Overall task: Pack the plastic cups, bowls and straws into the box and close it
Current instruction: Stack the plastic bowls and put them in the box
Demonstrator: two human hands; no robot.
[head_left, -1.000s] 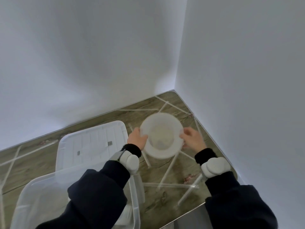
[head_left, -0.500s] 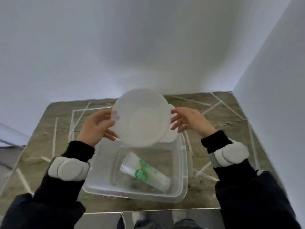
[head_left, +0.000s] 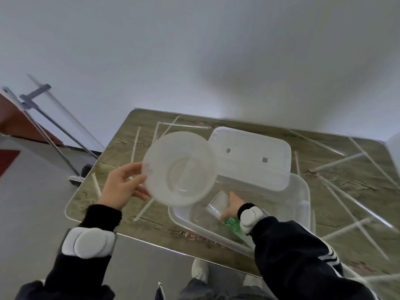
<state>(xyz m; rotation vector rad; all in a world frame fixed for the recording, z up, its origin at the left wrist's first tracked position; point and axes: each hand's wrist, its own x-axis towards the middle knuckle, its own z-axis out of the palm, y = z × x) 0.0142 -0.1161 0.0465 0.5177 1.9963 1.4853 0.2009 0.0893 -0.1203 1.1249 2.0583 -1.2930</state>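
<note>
My left hand [head_left: 122, 186] grips a translucent plastic bowl [head_left: 179, 168] by its left rim and holds it tilted above the table, just left of the clear plastic box [head_left: 300, 191]. My right hand [head_left: 231, 205] reaches down into the box and closes on the clear cup stack with green print [head_left: 218, 205] lying there. The box's white lid [head_left: 251, 156] rests behind the box, leaning over its far edge. Several white straws [head_left: 346, 211] lie scattered on the table on both sides of the box.
The wood-patterned table [head_left: 151, 226] has a metal edge close to my legs. A white wall stands right behind it. To the left, a metal stand [head_left: 54, 124] and a dark base sit on the grey floor. My shoes [head_left: 200, 269] show below the table edge.
The view swung from the table's right corner to its left side. My right hand let go of the bowl and dropped into the box onto the cup stack; my left hand alone keeps the bowl.
</note>
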